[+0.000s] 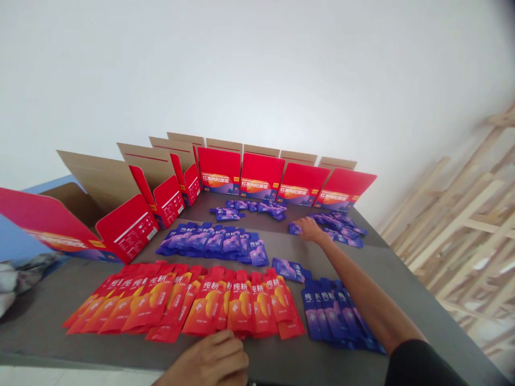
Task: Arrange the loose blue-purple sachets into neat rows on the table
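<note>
My right hand reaches across the table, its fingers closed on a purple pouch beside a loose heap of purple pouches. My left hand is at the front edge, fingers curled in, just below a spread of red pouches; what it holds, if anything, is hidden. Under my right forearm, overlapping purple pouches stand in a fanned row. One single purple pouch lies crosswise behind them. Another overlapping row of purple pouches lies behind the red ones.
Open red cartons line the table's back edge, and more open cartons run down the left side. A small scatter of purple pouches lies before the back cartons. Crumpled grey material sits far left. Wooden racks stand at right.
</note>
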